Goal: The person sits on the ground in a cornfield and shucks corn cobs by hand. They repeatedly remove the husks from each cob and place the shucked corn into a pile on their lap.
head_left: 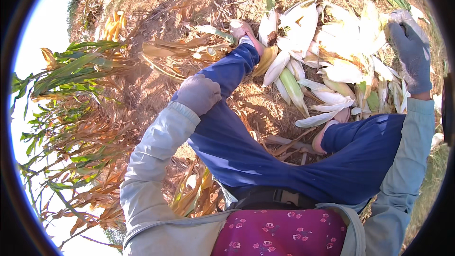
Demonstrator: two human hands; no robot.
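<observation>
My left hand (201, 94), in a grey glove, is closed in a fist and rests on my left knee; nothing shows in it. Out to the far right, my right hand (410, 52), gloved too, has its fingers curled at the edge of a heap of pale corn husks (346, 42). What those fingers hold, if anything, is hidden. Between my feet lie several ears of corn in their husks, one of them greenish (294, 91). A yellowish-brown husk (266, 60) touches my left foot (242, 29).
Dry soil and straw (156, 73) surround me. Corn plants with green and brown leaves (76, 73) stand at the left. A small pile of bare yellow cobs (113, 26) lies at the far left. My legs in blue trousers (246, 147) are spread around the ears.
</observation>
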